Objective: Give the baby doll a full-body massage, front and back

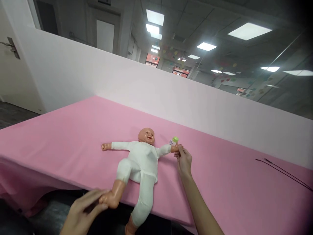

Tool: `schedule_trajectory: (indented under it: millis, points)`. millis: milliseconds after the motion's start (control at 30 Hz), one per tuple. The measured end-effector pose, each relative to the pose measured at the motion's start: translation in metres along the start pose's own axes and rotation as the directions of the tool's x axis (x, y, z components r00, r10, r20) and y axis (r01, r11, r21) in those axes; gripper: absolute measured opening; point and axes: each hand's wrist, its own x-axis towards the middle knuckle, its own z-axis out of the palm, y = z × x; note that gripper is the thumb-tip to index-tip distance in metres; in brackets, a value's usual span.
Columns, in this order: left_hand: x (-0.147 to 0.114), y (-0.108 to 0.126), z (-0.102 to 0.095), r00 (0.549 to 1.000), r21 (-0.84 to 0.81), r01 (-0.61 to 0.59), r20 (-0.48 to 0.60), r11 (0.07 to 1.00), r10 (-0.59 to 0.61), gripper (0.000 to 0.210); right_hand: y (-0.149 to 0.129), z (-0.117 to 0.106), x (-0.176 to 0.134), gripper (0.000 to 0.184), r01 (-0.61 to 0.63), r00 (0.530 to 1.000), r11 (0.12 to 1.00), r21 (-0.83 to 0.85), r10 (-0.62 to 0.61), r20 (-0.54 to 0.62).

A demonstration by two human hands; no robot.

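Note:
A baby doll point(144, 160) lies on its back on a pink-covered table point(61, 140), its arms spread and its legs over the front edge. Its body is white cloth; head, hands and feet are skin-toned plastic. My left hand point(84, 209) pinches the toes of the doll's bent leg between fingers and thumb. With my right hand point(184, 160) I grip the doll's hand on the right side. Just behind that grip is a small clear container with a green lid point(175, 139), partly hidden by the doll's arm.
Two thin dark cords or rods point(281, 169) lie on the cloth at the right. A white low wall point(158, 88) with glass above it runs behind the table. A door point(17, 71) stands at the far left. The cloth hangs over the front edge.

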Motion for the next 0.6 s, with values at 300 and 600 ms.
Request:
schedule_trajectory:
  millis: [300,600]
  points:
    - [0.116,0.017,0.070,1.000,-0.254,0.020,-0.016,0.967,-0.025,0.039,0.012,0.045,-0.062,0.045,0.071,0.937,0.981,-0.178,-0.004,0.350]
    - [-0.024,-0.031,-0.009,0.995,0.020,0.052,0.086,0.998,-0.053,0.027,0.032,-0.040,0.021,0.031,-0.279,0.929,0.960,0.000,0.270,-0.254]
